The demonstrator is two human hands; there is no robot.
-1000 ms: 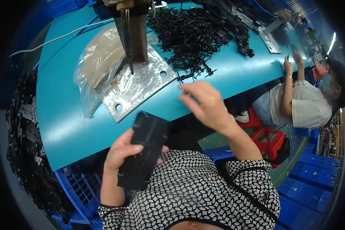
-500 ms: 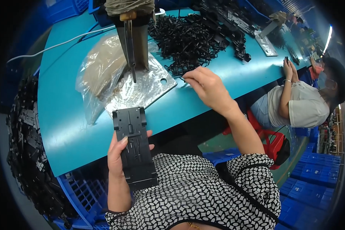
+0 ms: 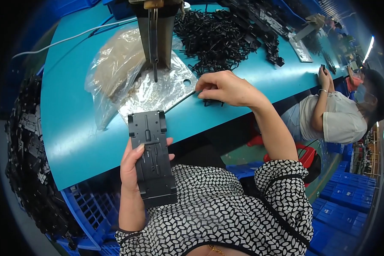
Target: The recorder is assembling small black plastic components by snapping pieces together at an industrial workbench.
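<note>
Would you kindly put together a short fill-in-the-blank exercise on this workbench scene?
1. The left hand grips a long, flat part coloured ____.
2. Of the person's two hands, the ____ one is nearer to the heap of small black parts.
3. In the picture, the clear plastic bag lies to the ____ of that heap.
4. The stacked crates at the lower right are coloured ____.

Missing words: black; right; left; blue.

A long black moulded plate (image 3: 154,175), its face ribbed and its far corners carrying rounded projections, pointed lengthwise away from the body in the left hand (image 3: 129,164), while small black parts (image 3: 213,103) lay partly hidden by the right hand (image 3: 226,87).
</note>
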